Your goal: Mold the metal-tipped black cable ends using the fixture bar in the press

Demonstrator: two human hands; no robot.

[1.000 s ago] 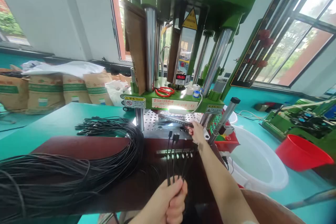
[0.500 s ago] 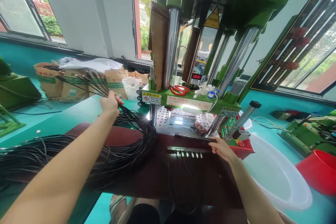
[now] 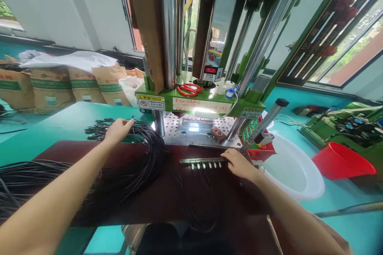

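Note:
My left hand [image 3: 118, 130] is over the black cables on the left, its fingers loosely extended and no cable visibly lifted in them. Beside it, a cluster of black cable ends [image 3: 97, 128] lies on the green surface, the cable bundle [image 3: 152, 139] curving away to the right. My right hand [image 3: 239, 163] has its fingertips closed at the right end of a metal mould strip [image 3: 200, 160]. Several shiny metal plugs [image 3: 204, 165] stick out of that strip, with thin black cables trailing toward me. Just behind it lies a second dark strip [image 3: 206, 146].
A green press [image 3: 167, 105] stands ahead, with a perforated metal bed [image 3: 173, 129] below. Red-handled scissors [image 3: 189, 89] rest on its ledge. To the right are a white tub [image 3: 311, 183] and a red bucket [image 3: 341, 161]. Paper sacks [image 3: 50, 89] line the back left.
My left hand has lowered the cable ends from the air onto the green surface. My right hand has shifted from near the back strip to the front strip's end. The view has tilted down.

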